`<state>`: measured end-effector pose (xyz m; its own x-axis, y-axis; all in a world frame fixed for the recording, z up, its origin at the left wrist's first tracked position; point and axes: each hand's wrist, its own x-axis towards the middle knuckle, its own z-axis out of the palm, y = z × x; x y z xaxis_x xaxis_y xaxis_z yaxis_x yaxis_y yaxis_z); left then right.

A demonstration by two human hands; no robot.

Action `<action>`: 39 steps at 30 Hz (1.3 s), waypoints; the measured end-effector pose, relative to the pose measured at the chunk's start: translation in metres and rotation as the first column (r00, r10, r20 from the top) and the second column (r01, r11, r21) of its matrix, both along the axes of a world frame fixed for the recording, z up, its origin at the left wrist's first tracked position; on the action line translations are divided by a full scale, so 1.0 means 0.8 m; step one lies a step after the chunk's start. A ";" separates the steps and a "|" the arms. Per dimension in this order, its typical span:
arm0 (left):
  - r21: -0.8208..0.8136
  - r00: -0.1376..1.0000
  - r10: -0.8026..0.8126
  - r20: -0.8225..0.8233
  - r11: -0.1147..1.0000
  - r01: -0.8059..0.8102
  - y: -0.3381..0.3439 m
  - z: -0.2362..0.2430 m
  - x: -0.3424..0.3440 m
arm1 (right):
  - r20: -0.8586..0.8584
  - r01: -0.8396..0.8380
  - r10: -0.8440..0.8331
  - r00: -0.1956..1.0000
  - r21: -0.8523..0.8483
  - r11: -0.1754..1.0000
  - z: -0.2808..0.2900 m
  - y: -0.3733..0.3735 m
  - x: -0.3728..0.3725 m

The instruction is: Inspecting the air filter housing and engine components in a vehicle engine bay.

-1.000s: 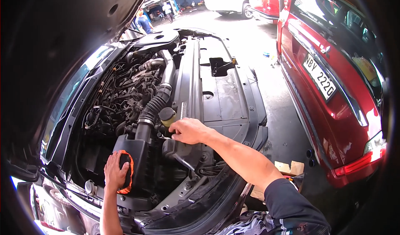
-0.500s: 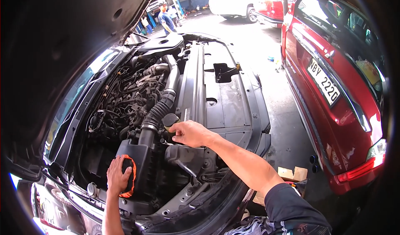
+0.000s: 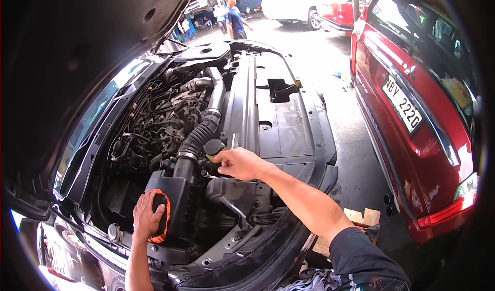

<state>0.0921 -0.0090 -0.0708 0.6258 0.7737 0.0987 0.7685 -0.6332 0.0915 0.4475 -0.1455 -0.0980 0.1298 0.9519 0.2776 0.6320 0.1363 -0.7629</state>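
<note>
Head view: on the red vehicle to my right, a white plate carries large dark characters, legible from where I stand, with a bright emblem above it; smaller lettering on the same panel is hard to read. A narrow pale label sits on the dark panel beside the ribbed hose, its print too small to make out. My left hand lies palm down, fingers extended and thumb set apart, on an orange-edged dark thing resting on the black box at the near end of the hose. My right hand has its fingers curled at the yellowish reservoir under its round dark cap, just beside the hose; I cannot tell whether they pinch it or only touch it. Compared with half a second ago, both hands keep their places on the engine bay parts, and the whole scene sits only slightly shifted. Beyond the engine bay, the person in a dark blue shirt has moved to the right.
</note>
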 end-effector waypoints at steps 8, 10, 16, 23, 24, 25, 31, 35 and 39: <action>-0.001 1.000 -0.009 0.017 1.000 0.009 0.003 -0.003 -0.002 | 0.009 -0.009 0.010 1.000 -0.010 1.000 0.006 -0.005 -0.001; 0.004 1.000 -0.007 0.020 1.000 0.007 0.003 -0.003 -0.003 | 0.013 -0.013 0.013 1.000 0.000 1.000 0.006 -0.005 -0.001; -0.002 1.000 0.006 0.019 1.000 -0.006 -0.002 0.000 -0.002 | 0.024 -0.035 0.035 0.999 -0.017 0.999 0.006 -0.005 -0.002; 0.004 1.000 -0.014 0.028 1.000 0.014 0.005 -0.008 -0.002 | 0.039 -0.043 0.044 0.998 -0.035 0.998 0.004 -0.005 0.003; 0.005 0.999 -0.009 0.037 1.000 0.009 0.005 -0.007 -0.004 | 0.026 -0.046 0.047 0.999 -0.053 0.998 0.007 -0.005 0.001; 0.010 0.999 -0.010 0.042 1.000 0.010 0.005 -0.006 -0.005 | 0.013 -0.049 0.050 0.999 -0.071 0.996 0.010 -0.005 0.000; 0.000 1.000 -0.009 0.023 1.000 0.009 0.004 -0.004 -0.002 | 0.009 -0.044 0.045 0.999 -0.079 0.996 0.010 -0.005 0.003; 0.002 1.000 -0.010 0.024 1.000 0.010 0.004 -0.005 -0.001 | 0.011 -0.043 0.044 0.999 -0.073 0.996 0.009 -0.006 0.004; 0.001 0.999 -0.023 0.025 1.000 0.023 0.005 -0.004 -0.004 | 0.010 -0.044 0.045 0.999 -0.093 0.995 0.011 -0.006 0.003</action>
